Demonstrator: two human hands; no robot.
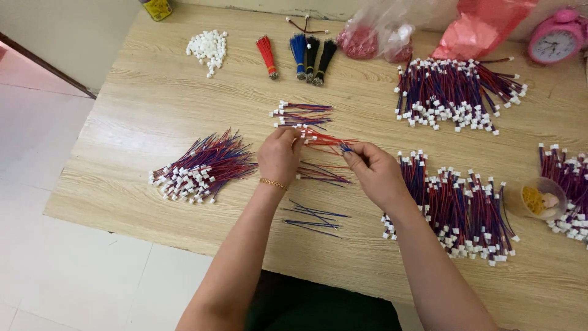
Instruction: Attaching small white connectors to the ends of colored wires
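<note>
The left hand (280,156) pinches a fan of red wires (321,140) by their connector ends while the right hand (375,173) pinches one blue wire tip (346,148), keeping strands separated above the wooden table (153,104).

clock (558,38): cut by right edge | yellow container (157,8): cut by top edge

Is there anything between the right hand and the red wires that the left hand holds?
Nothing visible does. The right hand already pinches the tips of the red wires, whose other end the left hand grips. Loose blue wires lie on the table below, nearer the person, apart from both hands.
</note>
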